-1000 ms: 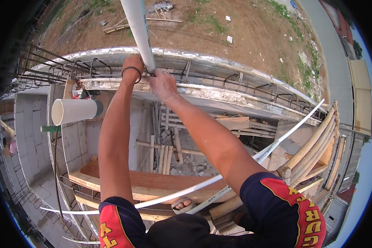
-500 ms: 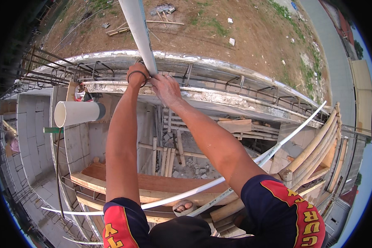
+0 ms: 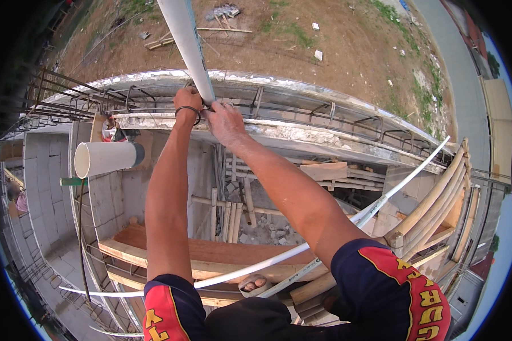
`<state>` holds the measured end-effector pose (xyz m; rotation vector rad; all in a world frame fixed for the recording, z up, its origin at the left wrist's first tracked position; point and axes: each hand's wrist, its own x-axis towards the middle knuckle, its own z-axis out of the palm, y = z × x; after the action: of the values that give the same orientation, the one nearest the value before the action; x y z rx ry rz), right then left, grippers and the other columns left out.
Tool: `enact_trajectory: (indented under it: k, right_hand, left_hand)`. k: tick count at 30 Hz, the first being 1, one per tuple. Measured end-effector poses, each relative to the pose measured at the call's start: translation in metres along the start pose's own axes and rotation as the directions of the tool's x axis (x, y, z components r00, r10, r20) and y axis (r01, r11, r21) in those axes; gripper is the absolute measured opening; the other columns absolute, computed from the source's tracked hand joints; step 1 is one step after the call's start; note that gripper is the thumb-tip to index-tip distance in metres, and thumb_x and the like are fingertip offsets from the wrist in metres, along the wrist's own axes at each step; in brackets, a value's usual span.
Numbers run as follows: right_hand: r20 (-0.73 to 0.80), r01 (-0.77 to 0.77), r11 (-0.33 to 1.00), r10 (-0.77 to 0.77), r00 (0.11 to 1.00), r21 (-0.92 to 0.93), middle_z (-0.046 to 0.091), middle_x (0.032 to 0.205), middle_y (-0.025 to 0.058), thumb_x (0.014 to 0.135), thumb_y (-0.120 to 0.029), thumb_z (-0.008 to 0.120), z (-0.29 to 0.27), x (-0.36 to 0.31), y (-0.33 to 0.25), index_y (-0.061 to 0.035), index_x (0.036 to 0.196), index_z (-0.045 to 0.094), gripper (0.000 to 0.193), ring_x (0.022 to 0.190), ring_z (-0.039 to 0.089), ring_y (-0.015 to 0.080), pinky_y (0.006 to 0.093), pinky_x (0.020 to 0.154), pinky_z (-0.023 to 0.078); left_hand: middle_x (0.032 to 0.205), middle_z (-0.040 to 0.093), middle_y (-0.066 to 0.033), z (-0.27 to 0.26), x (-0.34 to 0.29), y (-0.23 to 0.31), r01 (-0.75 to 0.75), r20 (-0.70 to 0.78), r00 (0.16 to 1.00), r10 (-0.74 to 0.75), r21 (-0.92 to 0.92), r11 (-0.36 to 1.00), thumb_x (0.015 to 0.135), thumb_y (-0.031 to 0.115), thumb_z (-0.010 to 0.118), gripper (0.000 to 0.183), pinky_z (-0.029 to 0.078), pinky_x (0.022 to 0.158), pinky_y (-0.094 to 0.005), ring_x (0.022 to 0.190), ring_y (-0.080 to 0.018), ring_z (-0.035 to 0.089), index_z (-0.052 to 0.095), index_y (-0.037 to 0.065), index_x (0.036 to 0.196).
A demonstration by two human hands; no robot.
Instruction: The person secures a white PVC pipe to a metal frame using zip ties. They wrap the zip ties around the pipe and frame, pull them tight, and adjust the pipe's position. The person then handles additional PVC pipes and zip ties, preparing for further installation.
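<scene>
Both hands work at the foot of a thick white plastic pipe (image 3: 189, 48) that rises from the rebar inside a concrete-edged wall trough (image 3: 301, 133). My left hand (image 3: 188, 100), with a dark band at the wrist, is closed just left of the pipe's foot; what its fingers grip is hidden. My right hand (image 3: 226, 121), a ring on one finger, lies close against the pipe's lower right side. Its fingers are bent in towards the rebar (image 3: 259, 102), and their tips are hidden.
A short, wide white pipe (image 3: 105, 159) juts out at left. Below me are wooden planks (image 3: 210, 253), a thin white pipe (image 3: 250, 273) crossing them, and a deep room with rubble (image 3: 267, 227). Bamboo poles (image 3: 432, 199) stand at right. Rebar ends (image 3: 62, 94) stick out at upper left.
The white pipe's top has leaned slightly left. Both hands have shifted a little left and stay at its foot.
</scene>
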<state>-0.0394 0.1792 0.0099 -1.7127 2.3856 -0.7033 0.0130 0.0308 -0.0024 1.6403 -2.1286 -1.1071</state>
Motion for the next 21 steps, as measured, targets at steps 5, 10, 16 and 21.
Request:
enact_trajectory:
  k: [5,10,16,21]
  right_hand:
    - [-0.006,-0.109,0.993,0.109,0.994,0.045,0.057,0.098,0.007,0.087,-0.015,0.06,-0.003,-0.002,-0.003,-0.0173,0.107,0.067,0.021,0.094,0.058,0.0301,0.0434,0.08,0.047]
    - [0.066,-0.039,0.965,0.022,0.998,0.258,0.053,0.11,0.0103,0.084,-0.013,0.065,-0.015,-0.003,0.019,-0.0061,0.11,0.06,0.027,0.097,0.057,0.0331,0.045,0.083,0.048]
    - [-0.024,-0.109,0.9,0.131,0.991,0.422,0.049,0.109,0.0116,0.07,-0.002,0.072,-0.034,-0.006,0.001,-0.0007,0.091,0.063,0.023,0.096,0.06,0.0337,0.0445,0.082,0.05]
    - [-0.004,-0.141,0.921,0.153,0.988,0.362,0.047,0.11,0.0109,0.074,-0.005,0.071,-0.026,-0.005,0.0,-0.0015,0.095,0.065,0.022,0.094,0.06,0.0332,0.0436,0.081,0.05]
  left_hand:
    - [0.071,0.068,-0.0114,-0.002,-0.026,-0.003,-0.144,-0.067,0.989,0.134,-0.2,0.969,0.083,0.01,0.063,0.016,0.05,0.052,-0.0309,0.053,-0.0152,0.063,0.068,-0.003,0.091]
    - [0.071,0.064,-0.0057,-0.005,-0.081,-0.002,-0.271,-0.082,0.962,0.26,-0.402,0.875,0.091,0.008,0.06,0.011,0.047,0.049,-0.0271,0.053,-0.0099,0.057,0.062,-0.002,0.094]
    - [0.074,0.065,-0.0151,-0.001,-0.087,-0.017,-0.422,-0.214,0.894,0.394,-0.11,0.9,0.095,0.017,0.055,0.015,0.048,0.061,-0.037,0.067,-0.0262,0.062,0.063,0.005,0.095]
    - [0.082,0.067,-0.0174,-0.005,-0.099,-0.019,-0.443,-0.195,0.892,0.409,-0.187,0.877,0.095,0.016,0.054,0.016,0.049,0.065,-0.0404,0.078,-0.0384,0.065,0.061,0.002,0.093]
